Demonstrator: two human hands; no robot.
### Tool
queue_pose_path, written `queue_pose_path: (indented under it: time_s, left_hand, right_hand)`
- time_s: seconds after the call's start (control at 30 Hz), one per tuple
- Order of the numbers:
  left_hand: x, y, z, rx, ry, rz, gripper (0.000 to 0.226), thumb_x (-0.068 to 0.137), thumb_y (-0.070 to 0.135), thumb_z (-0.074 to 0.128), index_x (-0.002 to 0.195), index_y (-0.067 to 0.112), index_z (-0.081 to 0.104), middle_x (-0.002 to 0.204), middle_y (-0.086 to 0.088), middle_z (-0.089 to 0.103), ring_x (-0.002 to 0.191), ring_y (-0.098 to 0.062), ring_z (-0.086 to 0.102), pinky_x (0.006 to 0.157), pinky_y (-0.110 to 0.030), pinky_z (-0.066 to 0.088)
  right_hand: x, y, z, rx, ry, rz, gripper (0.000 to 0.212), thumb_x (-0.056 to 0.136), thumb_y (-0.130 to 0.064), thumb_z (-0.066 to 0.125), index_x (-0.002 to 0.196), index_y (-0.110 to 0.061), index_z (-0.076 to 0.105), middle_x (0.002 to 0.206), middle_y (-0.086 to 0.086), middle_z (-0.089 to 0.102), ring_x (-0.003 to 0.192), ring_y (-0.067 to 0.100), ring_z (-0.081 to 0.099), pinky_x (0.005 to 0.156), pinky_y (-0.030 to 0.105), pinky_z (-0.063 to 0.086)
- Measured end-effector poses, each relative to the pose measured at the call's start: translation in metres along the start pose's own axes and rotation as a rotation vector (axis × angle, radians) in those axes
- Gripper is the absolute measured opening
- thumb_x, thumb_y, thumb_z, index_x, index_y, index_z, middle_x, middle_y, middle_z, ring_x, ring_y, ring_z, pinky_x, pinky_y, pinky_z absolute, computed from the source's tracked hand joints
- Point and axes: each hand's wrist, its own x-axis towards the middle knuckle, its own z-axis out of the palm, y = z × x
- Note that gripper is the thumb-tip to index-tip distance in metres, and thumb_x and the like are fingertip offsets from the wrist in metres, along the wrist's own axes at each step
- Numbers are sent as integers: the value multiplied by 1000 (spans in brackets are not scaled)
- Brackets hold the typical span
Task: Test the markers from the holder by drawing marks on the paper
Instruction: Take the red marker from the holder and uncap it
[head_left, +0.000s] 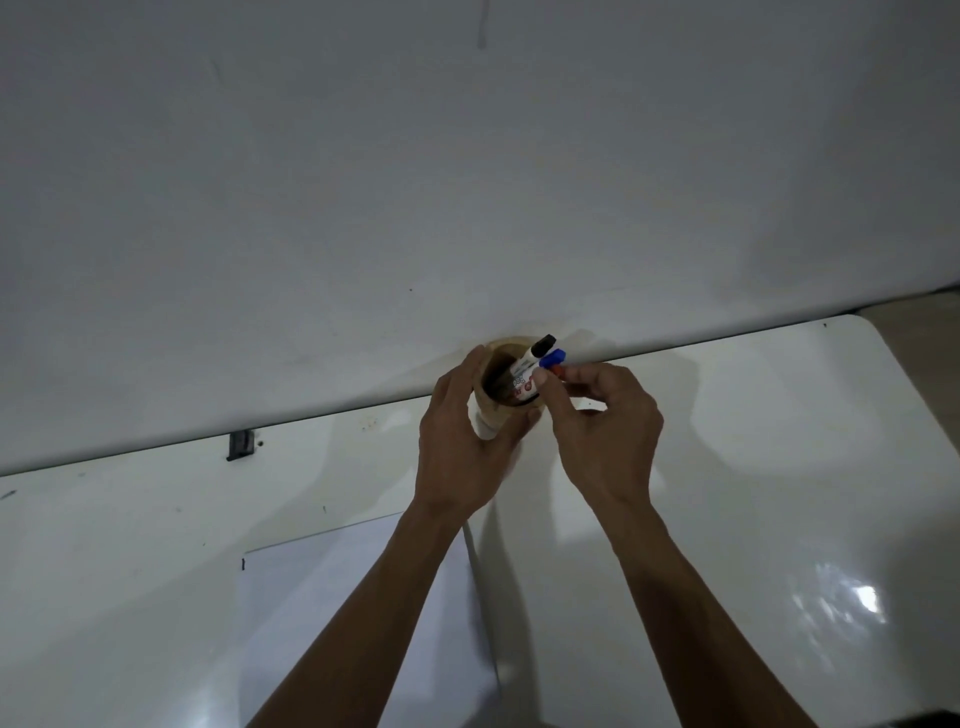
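Note:
A tan round holder (497, 364) stands at the far edge of the white table, against the wall. My left hand (462, 441) is wrapped around its side. Three markers lean out of it to the right: one with a black cap (544, 344), one with a blue cap (554, 358) and one with a red cap (556, 370). My right hand (602, 421) pinches the red-capped marker near its top with thumb and fingers. A white sheet of paper (332, 597) lies flat on the table nearer to me, partly under my left forearm.
The glossy white table (753, 493) has a rounded far right corner. A plain wall (467, 182) rises right behind the holder. A small dark clip (240, 445) sits at the table's far edge on the left.

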Motion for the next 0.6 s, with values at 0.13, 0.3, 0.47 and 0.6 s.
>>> queue_pose_path:
  time_s: [0.13,0.3,0.47,0.6]
  left_hand:
    - [1,0,-1,18,-6,-13,68,80,35,81,123,67,38,119,58,42,113,22,48,89,-23,51]
    - [1,2,-4,26,-30,-36,66,81,34,81,122,65,40,117,59,42,112,20,49,88,-28,54]
    - [-5,-10,-9,43,-89,-127,96,71,38,88,149,35,33,144,23,47,128,-6,52,102,-47,52]
    - [-20,-5,-31,49,-51,-160,74,83,23,79,147,24,41,145,1,51,123,-11,54,95,-38,55]
  right_hand:
    - [3,-15,-9,62,48,13,10,85,-19,82,88,-13,74,82,-3,72,76,-8,66,62,4,46]
    - [15,-55,-46,342,214,43,13,93,-22,73,86,-27,64,85,2,75,83,12,75,67,38,61]
    - [9,-88,-79,538,194,-58,11,102,-18,61,94,-23,54,90,9,68,87,27,77,79,47,62]
    - [-17,-78,-73,352,5,43,9,98,-22,66,94,-29,63,83,-10,70,61,14,69,67,39,60]
